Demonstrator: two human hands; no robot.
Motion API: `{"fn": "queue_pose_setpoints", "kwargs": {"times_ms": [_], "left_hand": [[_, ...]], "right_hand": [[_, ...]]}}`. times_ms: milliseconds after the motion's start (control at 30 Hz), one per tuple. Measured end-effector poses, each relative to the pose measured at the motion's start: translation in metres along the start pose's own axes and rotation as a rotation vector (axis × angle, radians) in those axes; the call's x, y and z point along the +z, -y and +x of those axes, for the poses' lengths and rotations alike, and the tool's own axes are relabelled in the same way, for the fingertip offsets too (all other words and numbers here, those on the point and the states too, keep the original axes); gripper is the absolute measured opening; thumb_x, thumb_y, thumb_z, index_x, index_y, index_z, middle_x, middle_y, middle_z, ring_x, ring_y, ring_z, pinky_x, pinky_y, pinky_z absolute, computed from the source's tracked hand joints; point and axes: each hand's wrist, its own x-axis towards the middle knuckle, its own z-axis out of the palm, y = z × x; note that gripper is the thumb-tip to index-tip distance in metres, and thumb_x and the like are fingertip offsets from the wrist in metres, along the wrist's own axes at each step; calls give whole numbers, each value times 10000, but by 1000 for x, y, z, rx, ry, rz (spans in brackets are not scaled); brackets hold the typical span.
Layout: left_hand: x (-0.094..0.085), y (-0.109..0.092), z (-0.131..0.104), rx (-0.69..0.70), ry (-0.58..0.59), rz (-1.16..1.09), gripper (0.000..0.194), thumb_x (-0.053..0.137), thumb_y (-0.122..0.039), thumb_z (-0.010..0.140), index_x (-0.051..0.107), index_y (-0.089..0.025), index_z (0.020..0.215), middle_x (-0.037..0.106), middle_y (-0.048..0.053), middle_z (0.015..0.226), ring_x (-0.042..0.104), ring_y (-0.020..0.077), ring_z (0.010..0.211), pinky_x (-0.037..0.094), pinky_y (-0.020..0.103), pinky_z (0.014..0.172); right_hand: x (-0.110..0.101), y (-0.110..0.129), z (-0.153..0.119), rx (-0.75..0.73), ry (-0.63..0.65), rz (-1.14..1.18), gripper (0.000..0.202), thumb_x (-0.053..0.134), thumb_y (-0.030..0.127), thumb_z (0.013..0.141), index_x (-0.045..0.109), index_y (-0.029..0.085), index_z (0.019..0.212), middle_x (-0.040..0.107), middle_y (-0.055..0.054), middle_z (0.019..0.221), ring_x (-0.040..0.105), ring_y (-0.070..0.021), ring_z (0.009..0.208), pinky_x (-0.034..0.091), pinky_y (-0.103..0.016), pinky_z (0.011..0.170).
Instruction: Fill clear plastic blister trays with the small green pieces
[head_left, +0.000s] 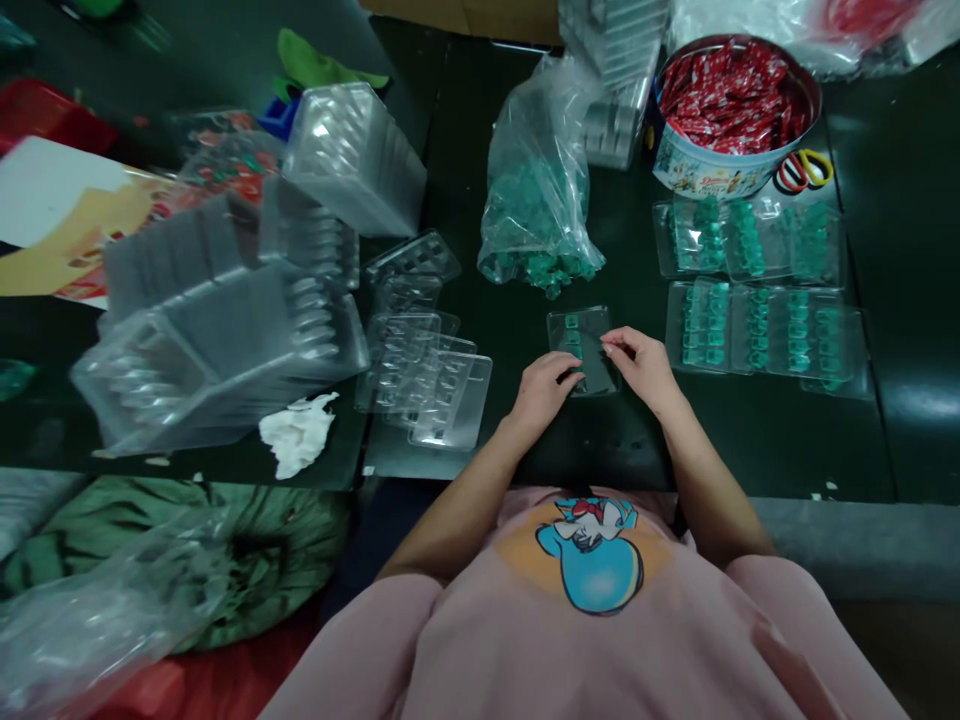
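Note:
A clear plastic blister tray (pixel 598 350) lies flat on the dark table in front of me, with a column of small translucent teal pieces (pixel 572 338) in its left part. My left hand (pixel 550 388) is over the tray's lower left, thumb and fingers curled together; whatever is between the fingertips is hidden. At the tray's right edge, my right hand (pixel 643 368) pinches the plastic between thumb and fingers. Just beyond the tray, an open clear bag (pixel 536 170) lies on its side, with teal pieces (pixel 553 270) spilling from its mouth.
Filled trays (pixel 761 325) lie in two rows at right, below scissors (pixel 802 172) and a round tin (pixel 712 170) of red packets. Loose clear trays (pixel 450 395), tall tray stacks (pixel 247 330) and a crumpled white tissue (pixel 298 435) are at left.

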Motion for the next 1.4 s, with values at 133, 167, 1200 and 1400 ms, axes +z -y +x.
{"fn": "queue_pose_setpoints", "kwargs": {"times_ms": [133, 167, 1200, 1400], "left_hand": [[1, 6, 0, 93, -25, 90, 138, 685, -259, 845, 742, -196, 954, 694, 83, 987, 661, 185, 925, 526, 319, 855], [2, 7, 0, 115, -28, 121, 143, 680, -256, 851, 743, -192, 962, 687, 79, 979, 660, 178, 912, 531, 304, 832], [-24, 4, 13, -213, -304, -241, 174, 650, -277, 815, 755, -192, 924, 727, 50, 908, 652, 158, 792, 508, 280, 731], [-24, 9, 20, -354, -414, -625, 326, 720, -329, 751, 725, -182, 1042, 733, 60, 975, 680, 159, 811, 537, 301, 781]], "right_hand": [[0, 1, 4, 10, 24, -14, 183, 559, 294, 874, 691, 189, 947, 703, -36, 860, 625, -152, 738, 505, -292, 716], [1, 2, 7, 5, 28, -21, 180, 559, 286, 873, 691, 188, 948, 704, -38, 867, 627, -151, 745, 506, -289, 721], [75, 14, 117, -135, 102, -528, 189, 613, 114, 815, 658, 156, 993, 605, -123, 1042, 583, -239, 935, 466, -374, 829], [55, 22, 88, -95, 105, 38, 174, 625, 193, 812, 663, 173, 981, 655, -43, 920, 608, -166, 835, 501, -322, 810]]}}
